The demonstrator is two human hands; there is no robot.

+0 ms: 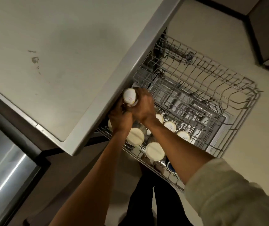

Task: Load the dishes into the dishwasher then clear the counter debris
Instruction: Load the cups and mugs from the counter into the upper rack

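Observation:
An upside-down cup [130, 97] with a white base hangs just over the near left corner of the pulled-out wire dishwasher rack [212, 88], close under the counter edge. My left hand [119, 119] grips it from below and my right hand [142, 106] wraps its side. Its lower body is hidden by my fingers. Several white-bottomed cups stand inverted in the rack beneath my wrists, among them a first cup [135, 136], a second cup [155, 150] and a third cup [169, 126]. A dark blue dish [170, 166] peeks from under my right forearm.
The pale counter [48, 54] with a few dried spots [35, 60] overhangs the rack's left side. A shiny steel appliance front [3, 160] lies lower left. The rack's far half holds only bare tines. Beige floor [253, 136] surrounds the dishwasher, and my dark trouser legs [155, 209] are below.

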